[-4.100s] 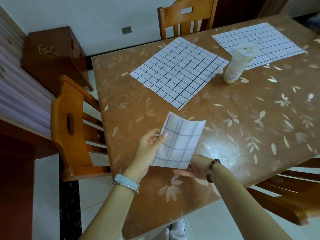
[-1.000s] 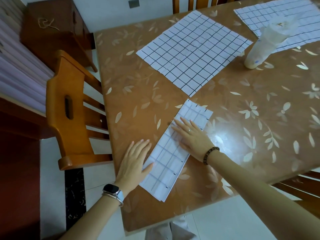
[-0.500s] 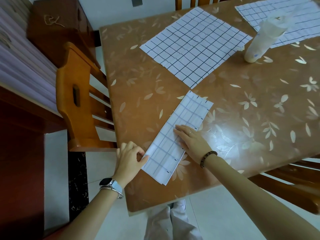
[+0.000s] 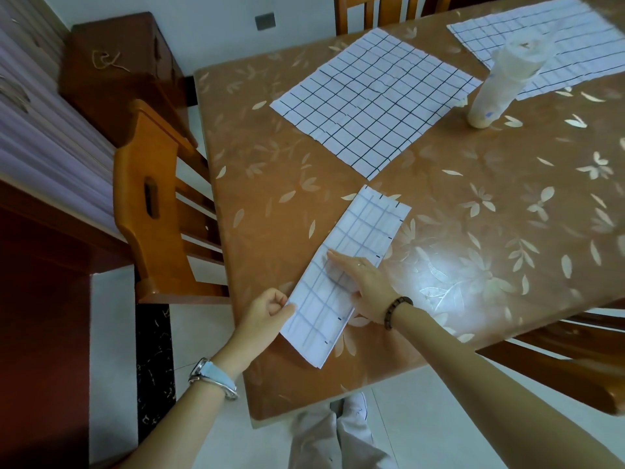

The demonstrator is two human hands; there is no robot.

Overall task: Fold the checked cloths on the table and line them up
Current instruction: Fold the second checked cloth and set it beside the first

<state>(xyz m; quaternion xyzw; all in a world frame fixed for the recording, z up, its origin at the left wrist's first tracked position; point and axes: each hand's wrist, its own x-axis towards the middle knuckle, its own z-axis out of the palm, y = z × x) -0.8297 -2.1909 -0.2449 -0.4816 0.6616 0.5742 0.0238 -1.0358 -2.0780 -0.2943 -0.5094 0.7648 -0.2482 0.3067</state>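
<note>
A checked cloth folded into a long narrow strip (image 4: 363, 238) lies slantwise on the brown table (image 4: 270, 204) near its front left corner. My left hand (image 4: 269, 311) pinches the strip's near left edge between thumb and curled fingers. My right hand (image 4: 360, 282) presses flat across the strip's middle, fingers straight and pointing left. An unfolded checked cloth (image 4: 373, 96) lies spread flat farther back. A second unfolded checked cloth (image 4: 541, 38) lies at the far right.
A pale plastic bottle (image 4: 500, 82) stands between the two spread cloths, on the edge of the far one. Wooden chairs stand at the left (image 4: 159, 211), the back (image 4: 375, 11) and the right (image 4: 568, 360). A dark cabinet (image 4: 118, 62) is at far left.
My left hand went from flat on the table beside the strip to pinching its near edge. My right hand slid down the strip toward me and turned across it.
</note>
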